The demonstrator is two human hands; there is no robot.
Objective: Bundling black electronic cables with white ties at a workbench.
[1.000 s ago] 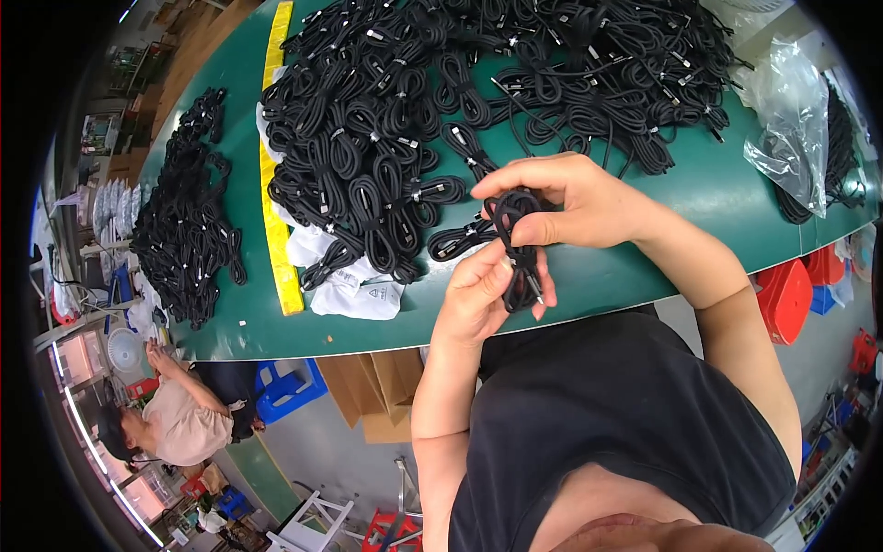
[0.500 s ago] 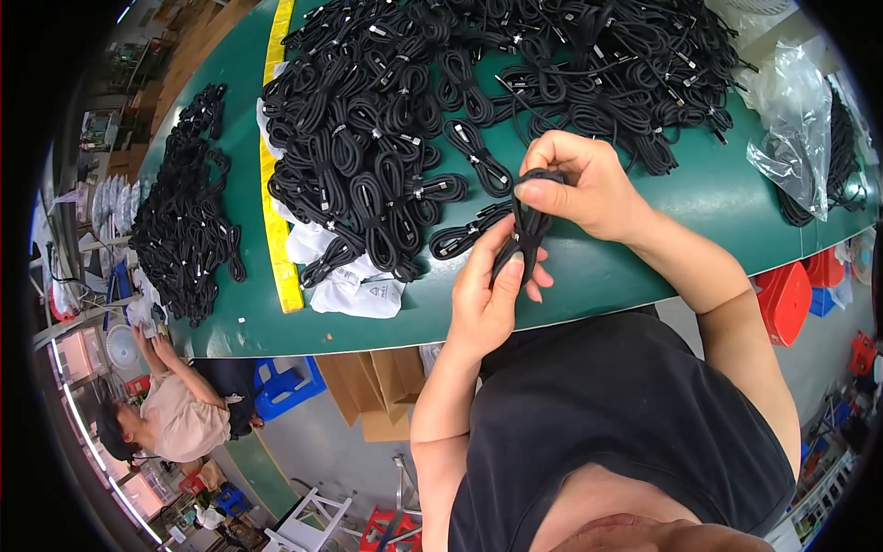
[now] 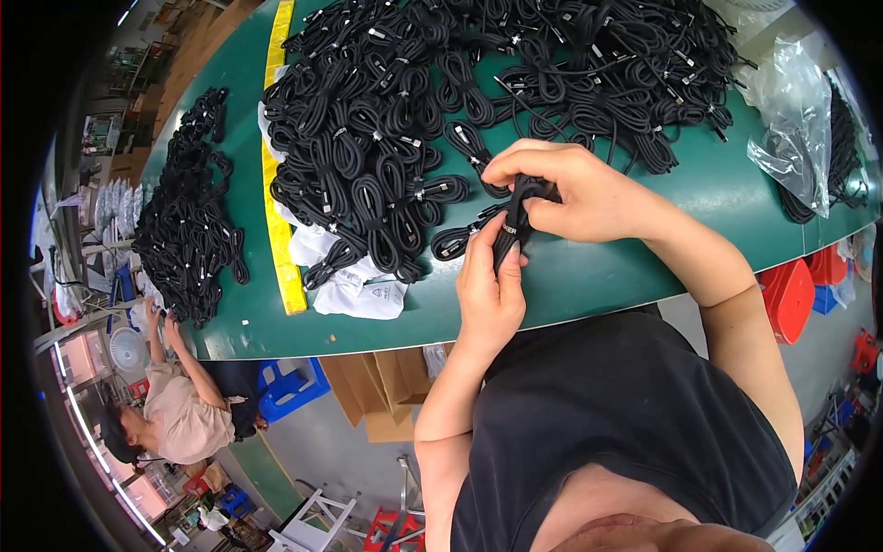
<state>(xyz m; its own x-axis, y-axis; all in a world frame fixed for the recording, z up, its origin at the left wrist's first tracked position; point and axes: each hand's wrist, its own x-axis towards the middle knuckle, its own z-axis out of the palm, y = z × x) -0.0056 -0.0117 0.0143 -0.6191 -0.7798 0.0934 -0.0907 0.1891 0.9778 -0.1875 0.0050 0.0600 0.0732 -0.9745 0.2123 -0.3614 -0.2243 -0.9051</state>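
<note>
Both hands hold one coiled black cable (image 3: 513, 221) just above the near edge of the green table (image 3: 589, 276). My left hand (image 3: 489, 290) grips the lower end of the folded coil, thumb up along it. My right hand (image 3: 575, 189) closes over the upper end of the same coil. A large heap of black bundled cables (image 3: 441, 101) covers the table beyond my hands. A smaller pile of black cables (image 3: 189, 221) lies at the table's left end.
A yellow strip (image 3: 276, 166) runs across the table beside white plastic bags (image 3: 354, 290). A clear plastic bag (image 3: 796, 120) lies at the right. Red bins (image 3: 796, 294) stand below the table on the right, cardboard boxes (image 3: 382, 396) under it. Another person (image 3: 179, 414) crouches at lower left.
The cable coil has been pulled narrower and straighter between my hands. My right hand has shifted up to the coil's top; my left hand has slid to its lower end.
</note>
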